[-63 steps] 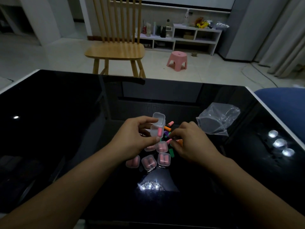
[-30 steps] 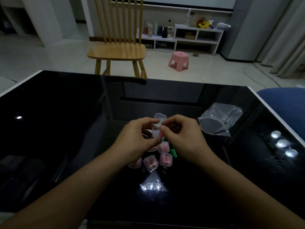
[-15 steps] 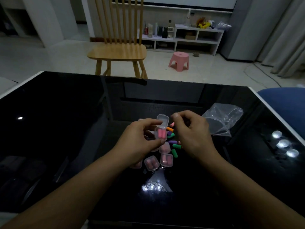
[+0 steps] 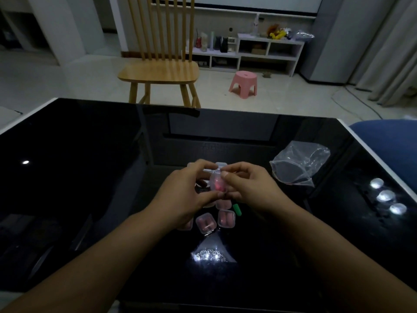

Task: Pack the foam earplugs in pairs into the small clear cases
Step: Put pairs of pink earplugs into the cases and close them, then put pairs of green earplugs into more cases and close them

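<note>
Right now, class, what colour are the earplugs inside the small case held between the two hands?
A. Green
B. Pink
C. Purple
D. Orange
B: the clear case pinched between the left hand and the right hand shows pink earplugs through its wall; the only green earplug in view lies loose on the table.

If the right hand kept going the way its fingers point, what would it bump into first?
The right hand points leftward at the small clear case it already pinches. Beyond that, it would probably meet the left hand holding the same case, though depth is hard to judge.
</note>
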